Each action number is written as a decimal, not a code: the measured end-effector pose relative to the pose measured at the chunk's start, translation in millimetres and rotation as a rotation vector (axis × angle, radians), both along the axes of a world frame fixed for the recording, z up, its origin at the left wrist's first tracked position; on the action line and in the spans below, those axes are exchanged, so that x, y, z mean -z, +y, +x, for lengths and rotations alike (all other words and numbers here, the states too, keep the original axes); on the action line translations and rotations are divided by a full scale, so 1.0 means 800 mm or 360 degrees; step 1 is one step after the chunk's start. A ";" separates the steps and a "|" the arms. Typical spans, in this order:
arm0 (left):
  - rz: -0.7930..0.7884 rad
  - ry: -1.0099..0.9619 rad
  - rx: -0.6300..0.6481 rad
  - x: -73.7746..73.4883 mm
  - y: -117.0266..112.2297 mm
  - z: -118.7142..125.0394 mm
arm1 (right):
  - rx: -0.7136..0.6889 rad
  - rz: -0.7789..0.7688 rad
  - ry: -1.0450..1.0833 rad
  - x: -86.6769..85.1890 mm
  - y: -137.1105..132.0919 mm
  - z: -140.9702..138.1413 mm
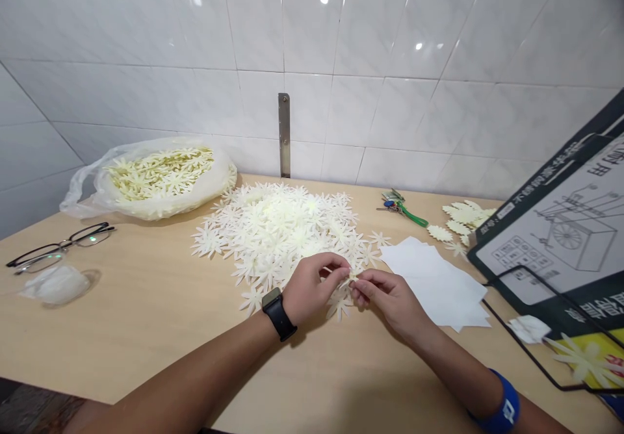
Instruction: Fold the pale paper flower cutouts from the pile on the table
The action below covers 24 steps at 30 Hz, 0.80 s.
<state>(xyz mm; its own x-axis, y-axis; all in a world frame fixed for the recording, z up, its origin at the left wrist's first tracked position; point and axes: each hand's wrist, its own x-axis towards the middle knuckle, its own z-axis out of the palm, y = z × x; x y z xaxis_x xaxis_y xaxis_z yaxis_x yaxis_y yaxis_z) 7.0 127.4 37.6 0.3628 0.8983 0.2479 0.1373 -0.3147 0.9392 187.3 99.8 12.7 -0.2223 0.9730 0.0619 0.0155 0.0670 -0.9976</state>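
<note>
Pinching pale petal piece point(351, 277): left hand point(308, 286), right hand point(394, 299); dark-green panel point(521, 291) bears Chinese characters point(592, 312).

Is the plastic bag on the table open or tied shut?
The plastic bag is open: its mouth is spread wide, baring the pale flower-shaped pieces inside.

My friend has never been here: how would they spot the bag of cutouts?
Find the tiled wall, then the left of the table below. Behind the glasses sits the bag: translucent, its cutouts contained, while the neighbouring pile lies loose.
</note>
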 end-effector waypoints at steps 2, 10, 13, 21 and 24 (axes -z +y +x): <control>-0.0190 -0.0182 -0.0075 0.001 0.006 -0.001 | 0.0000 0.0034 -0.0046 0.000 -0.001 0.001; -0.0684 -0.0685 -0.0371 -0.004 0.029 -0.015 | 0.0059 0.0095 -0.0101 -0.003 0.000 0.003; -0.0735 -0.0692 -0.0465 -0.003 0.035 -0.019 | 0.0143 0.0032 -0.0073 -0.004 -0.001 0.002; 0.0431 -0.0027 -0.0459 -0.005 0.021 -0.021 | 0.0248 -0.0038 -0.0030 -0.006 -0.001 0.001; 0.0636 0.0149 0.0017 -0.002 0.012 -0.013 | 0.0219 -0.0013 -0.0024 -0.007 0.000 0.001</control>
<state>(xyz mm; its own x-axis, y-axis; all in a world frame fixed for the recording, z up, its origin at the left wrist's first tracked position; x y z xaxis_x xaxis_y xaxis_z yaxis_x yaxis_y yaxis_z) -3.7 136.9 39.5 0.4088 0.7340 0.5423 0.2111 -0.6542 0.7263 187.9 100.0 18.2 -0.0877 0.9948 0.0516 0.0393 0.0552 -0.9977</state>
